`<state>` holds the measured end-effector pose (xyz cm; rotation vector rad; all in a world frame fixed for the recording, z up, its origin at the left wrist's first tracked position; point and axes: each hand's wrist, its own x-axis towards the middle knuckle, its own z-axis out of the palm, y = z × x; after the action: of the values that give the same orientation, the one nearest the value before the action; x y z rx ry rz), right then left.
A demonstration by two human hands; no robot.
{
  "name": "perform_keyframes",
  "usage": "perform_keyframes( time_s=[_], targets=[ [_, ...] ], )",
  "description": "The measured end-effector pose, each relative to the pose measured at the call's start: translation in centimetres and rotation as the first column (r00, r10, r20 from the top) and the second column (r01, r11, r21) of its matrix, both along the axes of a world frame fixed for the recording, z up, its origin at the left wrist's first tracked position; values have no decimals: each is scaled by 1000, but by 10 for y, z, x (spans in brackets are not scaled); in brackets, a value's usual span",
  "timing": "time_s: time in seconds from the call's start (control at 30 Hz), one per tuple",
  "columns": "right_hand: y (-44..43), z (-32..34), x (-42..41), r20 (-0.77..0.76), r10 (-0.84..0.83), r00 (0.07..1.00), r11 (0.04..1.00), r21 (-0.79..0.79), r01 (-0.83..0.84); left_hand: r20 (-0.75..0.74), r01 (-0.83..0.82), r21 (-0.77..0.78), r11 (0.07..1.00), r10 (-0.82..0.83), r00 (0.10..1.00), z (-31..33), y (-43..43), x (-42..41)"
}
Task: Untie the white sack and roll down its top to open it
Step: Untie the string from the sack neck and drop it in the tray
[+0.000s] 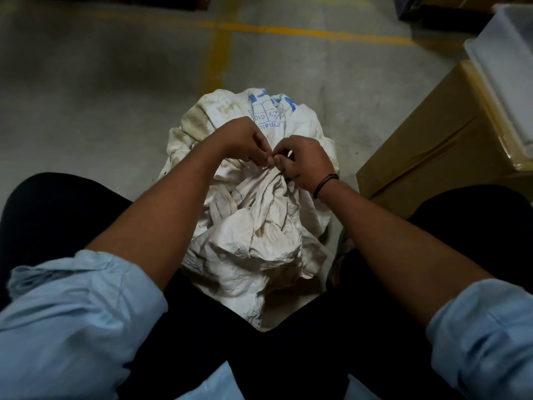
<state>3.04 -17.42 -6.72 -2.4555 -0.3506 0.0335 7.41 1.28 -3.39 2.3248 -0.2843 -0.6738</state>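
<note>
Your left hand [245,140] and right hand [302,161] meet fingertip to fingertip, pinching at the gathered neck of the crumpled, stained white woven sack [253,226] (blue print on its far side). It stands on the grey concrete floor [101,96] between your knees; the tie itself seems hidden. A brown cardboard box [427,145] sits right.

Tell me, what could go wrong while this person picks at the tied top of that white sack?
Both the left hand and right hand pinch at one small spot on the gathered neck of the sack; whatever ties it is too small to see, so pulling the wrong way might tighten it. The sack bulges between the knees, so a hard tug could tip it. The cardboard box close on the right may crowd rolling the top down.
</note>
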Motion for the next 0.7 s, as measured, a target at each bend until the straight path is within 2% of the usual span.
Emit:
perform_keyframes(
  time_s=[0.13, 0.23, 0.3, 0.4, 0.57, 0.7],
  targets=[
    [-3, 10, 7, 46, -76, 996, 993, 93, 72, 117, -14, -41, 999, 19, 993, 4, -5, 1],
    [-5, 18, 13, 40, -188, 981, 945, 278, 170, 210, -77, -133, 988, 104, 972, 9, -10, 2],
    [-4, 24, 19, -27, -245, 969, 873, 428, 233, 242, -122, -235, 964, 180, 953, 13, -14, 5],
    [-3, 30, 25, -205, -205, 957, 758, 585, 288, 266, -206, -332, 921, 301, 916, 14, -20, 7],
    [1, 31, 19, -396, -99, 913, 690, 634, 350, 191, -296, -489, 821, 432, 881, 17, -30, 10],
    [-4, 39, 15, -440, -79, 895, 657, 652, 378, 121, -340, -530, 777, 466, 876, 25, -38, 19]
  ],
)
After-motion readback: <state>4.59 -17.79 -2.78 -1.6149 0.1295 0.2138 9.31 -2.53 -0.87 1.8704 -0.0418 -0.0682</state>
